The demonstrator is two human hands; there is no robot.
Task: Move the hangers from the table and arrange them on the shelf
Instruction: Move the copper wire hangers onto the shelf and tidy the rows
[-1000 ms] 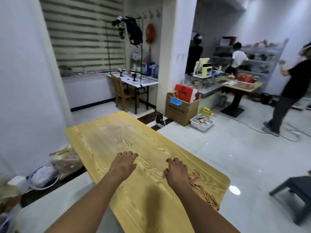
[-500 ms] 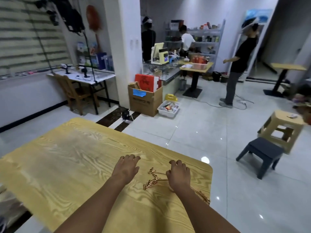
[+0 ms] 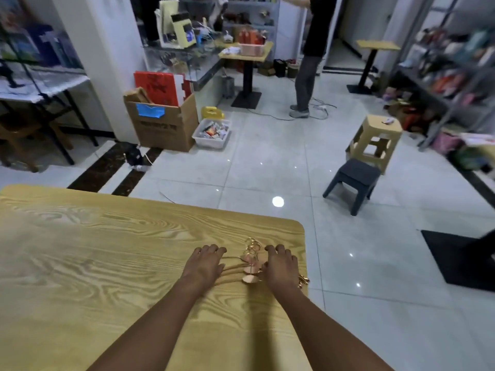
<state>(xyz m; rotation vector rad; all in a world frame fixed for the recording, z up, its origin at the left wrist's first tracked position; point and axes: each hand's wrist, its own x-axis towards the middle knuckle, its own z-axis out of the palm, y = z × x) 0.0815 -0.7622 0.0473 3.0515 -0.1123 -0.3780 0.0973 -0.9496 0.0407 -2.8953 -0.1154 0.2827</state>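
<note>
Both arms are being held stretched forward. The left hand [image 3: 204,266] and right hand [image 3: 281,266] are being kept palm-down, fingers curled.

We see rose-gold metal hangers [image 3: 250,266] bunched flat on the table [image 3: 93,263], lower centre, hooks pointing away.

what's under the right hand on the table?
Under the right hand lies part of the hangers, a rose-gold pile on the table. Hooks show beside the fingers, clips past the wrist. How many it covers, or whether it grips any, cannot be seen.
</note>
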